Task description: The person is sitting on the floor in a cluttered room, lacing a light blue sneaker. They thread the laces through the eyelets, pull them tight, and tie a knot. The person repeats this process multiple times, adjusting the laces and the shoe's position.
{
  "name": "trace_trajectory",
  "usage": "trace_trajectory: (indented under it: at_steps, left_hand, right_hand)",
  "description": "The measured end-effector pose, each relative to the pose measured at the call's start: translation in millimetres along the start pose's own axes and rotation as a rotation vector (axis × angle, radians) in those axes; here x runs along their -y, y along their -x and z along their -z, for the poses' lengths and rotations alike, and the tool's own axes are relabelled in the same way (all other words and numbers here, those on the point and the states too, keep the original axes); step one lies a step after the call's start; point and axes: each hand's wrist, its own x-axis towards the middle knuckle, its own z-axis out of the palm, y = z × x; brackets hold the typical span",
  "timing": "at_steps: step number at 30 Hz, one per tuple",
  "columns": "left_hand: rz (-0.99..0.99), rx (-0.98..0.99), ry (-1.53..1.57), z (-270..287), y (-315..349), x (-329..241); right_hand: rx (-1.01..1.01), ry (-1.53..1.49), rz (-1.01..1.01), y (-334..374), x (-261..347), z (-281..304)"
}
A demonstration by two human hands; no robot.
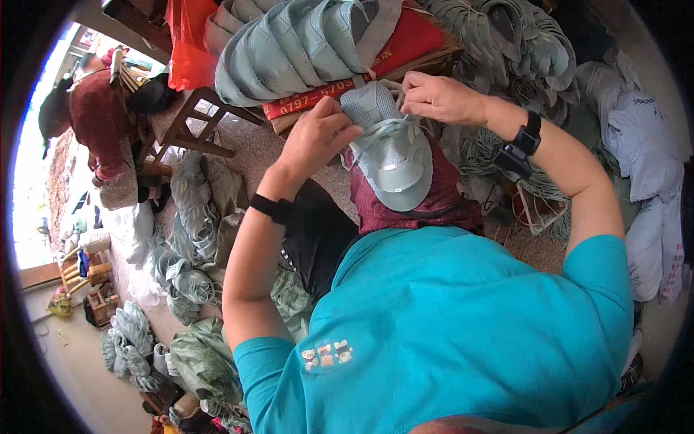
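A pale grey-green shoe upper [396, 163] with a mesh tongue rests on a maroon cloth [447, 192] over my lap, its toe towards me. A matching shoelace [383, 129] runs across its throat. On the left of the opening, my left hand [316, 137] is closed with fingers bent, pinching at the lace. My right hand [442, 100] is closed too, thumb and forefinger together on the lace at the upper's right side. The fingertips partly hide the lace ends.
Beyond my hands, nested shoe uppers [289, 61] lie on a red sheet [416, 45] over a bench. Bundled uppers [531, 43] hang at far right, above white sacks [643, 145]. At left stand a wooden stool [189, 134], a red plastic bag [189, 47] and another person [101, 116].
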Motion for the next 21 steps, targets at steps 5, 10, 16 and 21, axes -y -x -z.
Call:
trace_trajectory:
  at_steps: [5, 10, 16, 21]
  left_hand:
    - [0.16, -0.409, 0.165, -42.8, 7.1, -7.6]
    - [0.465, -0.603, 0.651, -50.0, 5.0, -36.6]
    - [0.105, -0.35, 1.41, 31.1, -3.8, -111.8]
    - [0.346, -0.608, 1.019, 13.7, 3.7, -63.2]
  right_hand:
    - [-0.296, -0.222, -0.22, 4.0, -7.0, -39.6]
    - [-0.351, -0.6, -0.499, -14.2, 28.2, -32.4]
    - [0.587, -0.076, 0.284, -18.9, 96.9, -1.8]
    - [-0.152, 0.156, 0.13, -29.3, 45.0, -13.0]
